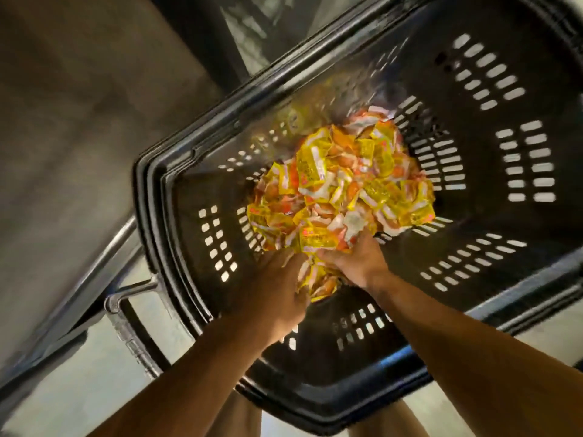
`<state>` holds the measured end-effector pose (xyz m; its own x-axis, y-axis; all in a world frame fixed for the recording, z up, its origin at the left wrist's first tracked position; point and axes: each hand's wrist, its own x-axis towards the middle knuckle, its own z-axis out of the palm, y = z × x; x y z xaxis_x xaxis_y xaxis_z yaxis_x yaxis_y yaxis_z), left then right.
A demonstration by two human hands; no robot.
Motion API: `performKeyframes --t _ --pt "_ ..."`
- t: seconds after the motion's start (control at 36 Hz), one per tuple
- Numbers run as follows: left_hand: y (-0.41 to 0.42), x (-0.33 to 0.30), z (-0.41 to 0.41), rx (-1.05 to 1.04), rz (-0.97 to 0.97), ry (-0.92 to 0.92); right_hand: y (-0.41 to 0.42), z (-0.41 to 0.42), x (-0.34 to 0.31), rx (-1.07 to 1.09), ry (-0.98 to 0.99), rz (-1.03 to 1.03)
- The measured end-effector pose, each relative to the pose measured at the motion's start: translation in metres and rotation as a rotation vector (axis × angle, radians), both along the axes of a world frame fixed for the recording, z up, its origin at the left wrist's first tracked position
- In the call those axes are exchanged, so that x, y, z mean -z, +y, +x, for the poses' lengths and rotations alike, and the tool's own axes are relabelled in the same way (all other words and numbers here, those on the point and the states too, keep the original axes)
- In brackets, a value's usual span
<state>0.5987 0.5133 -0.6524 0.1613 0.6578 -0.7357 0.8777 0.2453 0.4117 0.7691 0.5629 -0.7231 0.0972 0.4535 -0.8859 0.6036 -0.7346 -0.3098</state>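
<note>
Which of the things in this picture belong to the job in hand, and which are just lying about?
Part of the job:
- yellow and orange sachets, heaped up
- black basket holding them
- left hand and right hand, both at the heap's near edge

Just lying about:
- metal frame beside the basket
- pale floor

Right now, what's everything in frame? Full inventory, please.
sachets: many in one pile, yellow, orange and white, in the bottom of the basket
basket: one, black, slotted walls, fills the middle and right of the view
metal frame: one, grey, left of the basket
left hand: one, at the pile's near edge, fingers blurred
right hand: one, at the pile's near edge, fingers buried among sachets
</note>
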Motion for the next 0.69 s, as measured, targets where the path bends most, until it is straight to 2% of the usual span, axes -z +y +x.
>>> performKeyframes --t 0.19,0.31,0.39,0.56,0.69 --pt "-0.008 0.003 0.004 -0.08 -0.062 -0.008 -0.003 0.012 -0.009 -0.222 -0.122 0.046" --pt "-0.011 -0.005 0.003 -0.126 -0.118 -0.05 0.003 0.019 -0.03 -0.227 -0.158 0.027" --pt "-0.01 -0.014 0.004 -0.206 -0.158 -0.073 0.005 0.021 -0.052 -0.15 -0.149 0.029" --pt "0.001 -0.038 0.011 -0.68 -0.352 -0.216 0.003 0.03 -0.105 0.066 -0.002 0.057" --pt "0.024 -0.065 0.025 -1.275 -0.507 -0.373 0.008 0.036 -0.155 0.362 0.119 0.065"
